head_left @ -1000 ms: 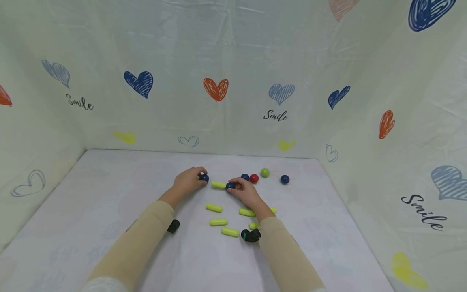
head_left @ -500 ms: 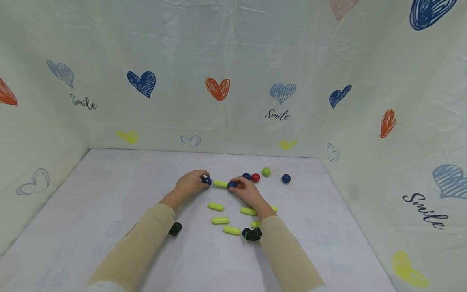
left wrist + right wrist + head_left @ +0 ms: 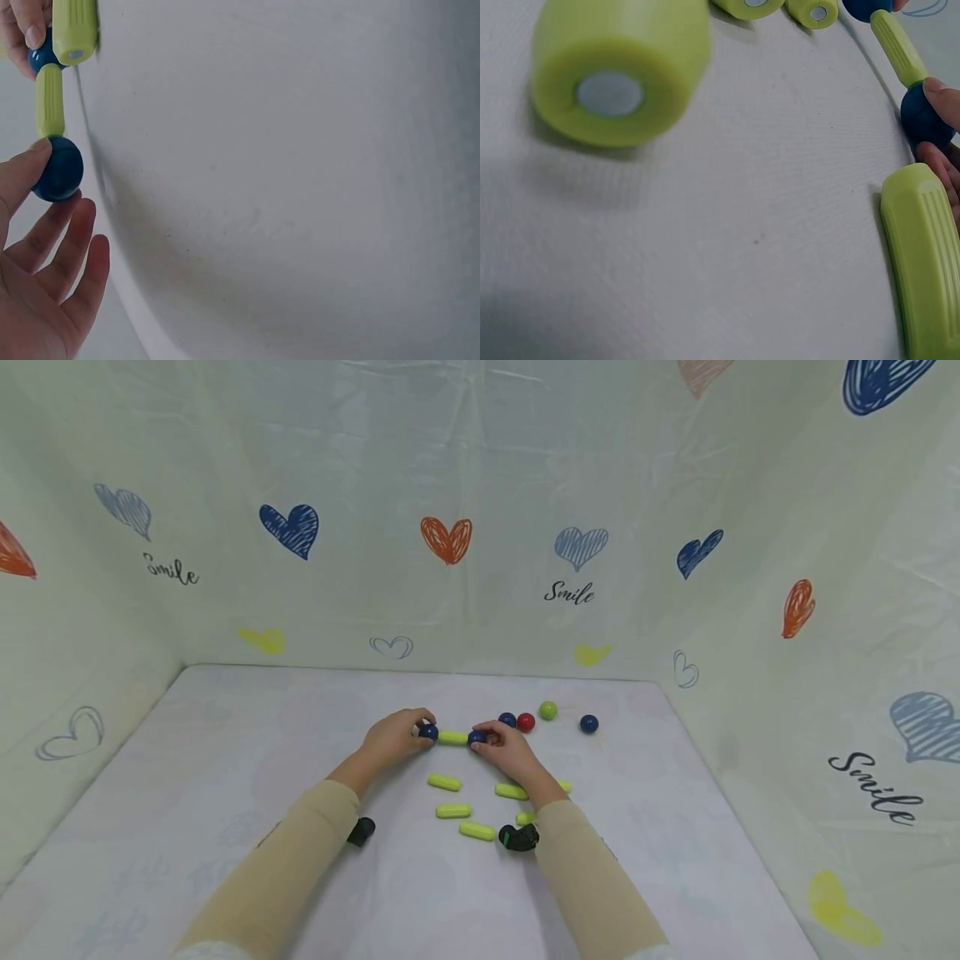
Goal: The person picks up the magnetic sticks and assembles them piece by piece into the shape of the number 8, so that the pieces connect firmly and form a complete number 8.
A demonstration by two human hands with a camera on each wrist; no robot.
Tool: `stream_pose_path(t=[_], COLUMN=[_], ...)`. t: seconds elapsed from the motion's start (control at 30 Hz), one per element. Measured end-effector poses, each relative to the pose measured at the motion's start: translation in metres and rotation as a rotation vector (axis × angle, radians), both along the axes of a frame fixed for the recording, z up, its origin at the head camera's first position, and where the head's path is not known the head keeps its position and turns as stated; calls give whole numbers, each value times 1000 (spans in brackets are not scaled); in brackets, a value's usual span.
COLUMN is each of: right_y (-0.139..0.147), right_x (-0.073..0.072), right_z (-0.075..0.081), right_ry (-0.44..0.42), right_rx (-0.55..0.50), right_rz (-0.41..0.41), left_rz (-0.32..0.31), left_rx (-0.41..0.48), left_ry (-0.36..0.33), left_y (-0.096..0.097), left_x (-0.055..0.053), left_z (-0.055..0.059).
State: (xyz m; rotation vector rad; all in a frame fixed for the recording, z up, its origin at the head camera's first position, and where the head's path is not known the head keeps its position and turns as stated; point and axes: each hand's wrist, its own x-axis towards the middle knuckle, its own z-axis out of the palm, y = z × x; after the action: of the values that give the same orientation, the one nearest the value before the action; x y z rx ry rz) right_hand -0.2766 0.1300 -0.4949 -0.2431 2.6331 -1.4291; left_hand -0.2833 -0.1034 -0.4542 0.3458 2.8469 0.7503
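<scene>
Between finger and thumb, my left hand point(image 3: 393, 737) pinches a dark blue ball point(image 3: 60, 171). A second dark blue ball point(image 3: 924, 116) is pinched by my right hand point(image 3: 512, 752). A yellow-green ribbed rod point(image 3: 453, 738) spans the two balls in a line, its ends meeting both of them. In the left wrist view, the thumb lies on the left ball close to the rod's end, and the other fingers spread below. Only the thumb and parts of fingers of the right hand show in the right wrist view.
Several loose yellow-green rods point(image 3: 453, 811) lie on the white table nearer the person; one point(image 3: 611, 90) shows a silver disc in its end. Behind the right hand sit a blue ball point(image 3: 507, 720), a red ball point(image 3: 526, 722), a green ball point(image 3: 548, 710) and another blue ball point(image 3: 588, 724).
The left hand has brought its blue ball right and slightly nearer, up to the rod's left end, closing the gap there. The right hand has kept its pinch, nearly still.
</scene>
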Motion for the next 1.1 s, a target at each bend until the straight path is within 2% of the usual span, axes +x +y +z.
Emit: stream_pose_path(t=[0.3, 0.63, 0.83, 1.1], right_y=[-2, -1, -2, -1], right_x=[-1, -3, -3, 0], right_z=[3, 2, 1, 3], right_ry=[2, 6, 7, 6], right_rx=[23, 25, 21, 26], right_rz=[6, 12, 21, 8], left_rz=[37, 65, 80, 75], left_rx=[28, 162, 258, 391], left_ry=[-26, -71, -95, -174], left_y=[-3, -5, -9, -16], left_x=[2, 7, 4, -1], left_z=[-1, 1, -7, -19])
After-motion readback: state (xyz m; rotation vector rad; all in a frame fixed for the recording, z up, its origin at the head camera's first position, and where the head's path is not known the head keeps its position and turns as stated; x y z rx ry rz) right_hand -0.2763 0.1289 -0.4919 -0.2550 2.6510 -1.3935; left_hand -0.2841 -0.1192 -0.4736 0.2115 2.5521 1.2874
